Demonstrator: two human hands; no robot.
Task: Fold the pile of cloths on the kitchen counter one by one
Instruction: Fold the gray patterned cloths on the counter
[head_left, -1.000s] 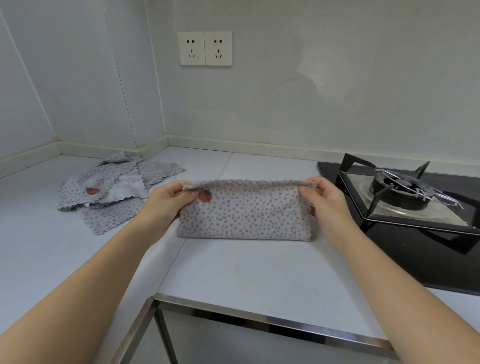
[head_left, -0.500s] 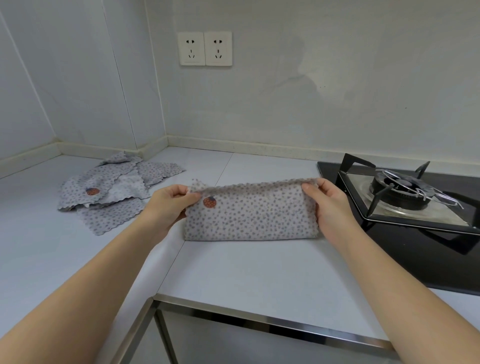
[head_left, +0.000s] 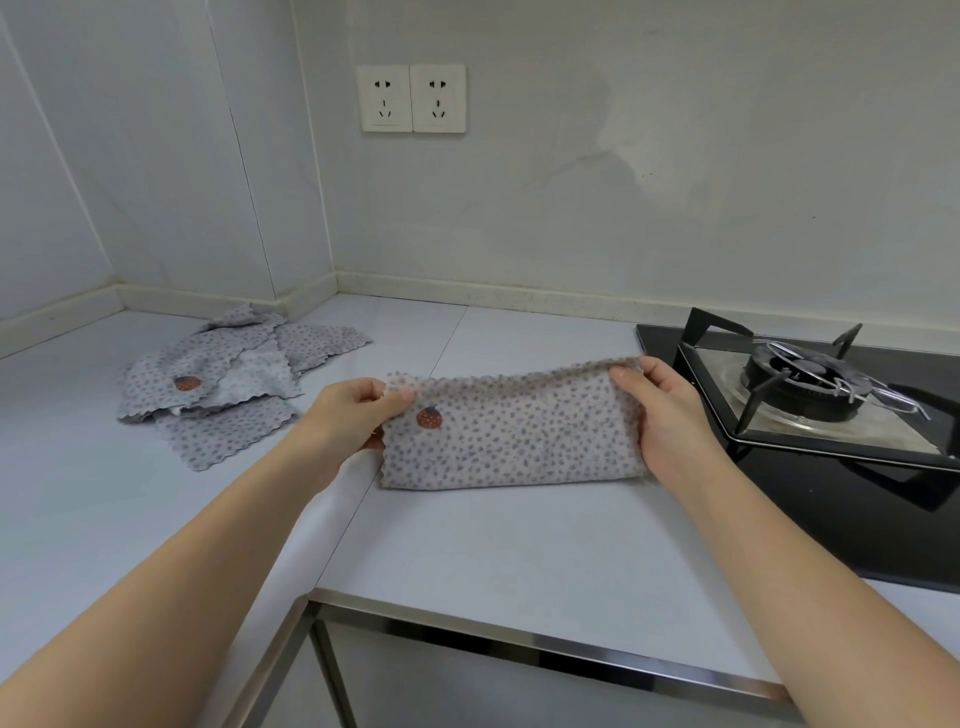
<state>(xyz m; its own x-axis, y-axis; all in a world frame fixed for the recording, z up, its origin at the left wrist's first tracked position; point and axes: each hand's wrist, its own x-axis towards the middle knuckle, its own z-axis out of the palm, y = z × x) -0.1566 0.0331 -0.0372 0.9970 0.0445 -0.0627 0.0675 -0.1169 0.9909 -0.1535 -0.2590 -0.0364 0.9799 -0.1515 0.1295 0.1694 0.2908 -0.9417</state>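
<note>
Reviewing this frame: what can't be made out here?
Head view only:
- Number of cloths in the pile: they overlap.
- Layers in the held cloth: the top layer covers them.
- Fingertips of left hand and right hand: partly behind the cloth's ends.
- The stove: cut off by the right edge.
</note>
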